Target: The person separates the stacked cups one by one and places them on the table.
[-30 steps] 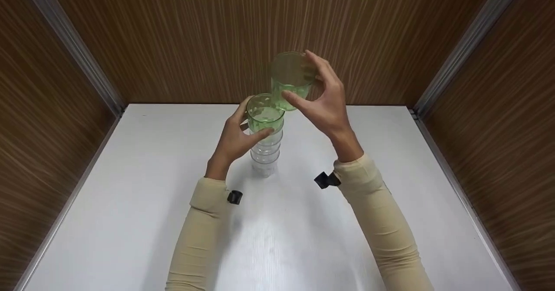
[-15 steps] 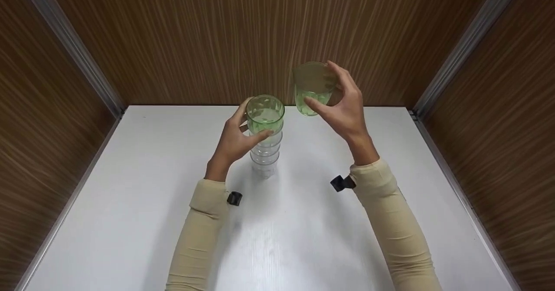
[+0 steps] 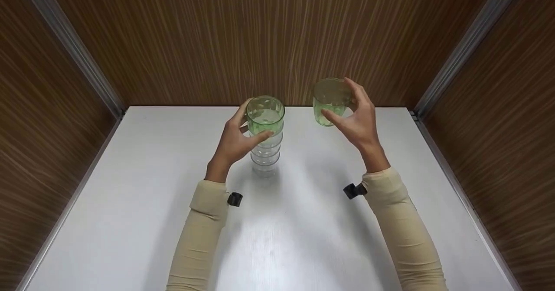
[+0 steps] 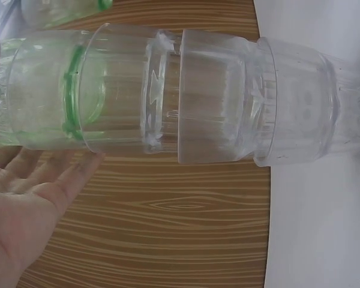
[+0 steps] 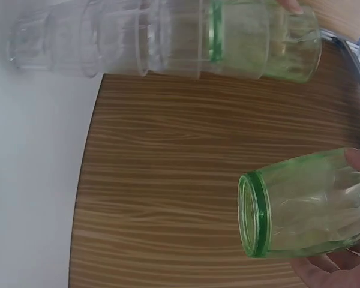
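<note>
Gripping stack (image 3: pixel 265 145) top – left hand (image 3: pixel 234 142); right hand (image 3: pixel 357 124) clasps green cup (image 3: pixel 330 101), seemingly above table (image 3: pixel 130 204).

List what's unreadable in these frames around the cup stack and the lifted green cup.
- Number of clear cups in the stack: head view, walls overlap and are see-through.
- Stack base on the table: left wrist view, cut off by the right edge.
- Right hand fingers: right wrist view, mostly cut off; only tips around the green cup.
- Left hand thumb: head view, behind the stack.

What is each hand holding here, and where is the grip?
Right hand grips the loose green cup by its upper sides; left hand grips the top green cup of the stack.
</note>
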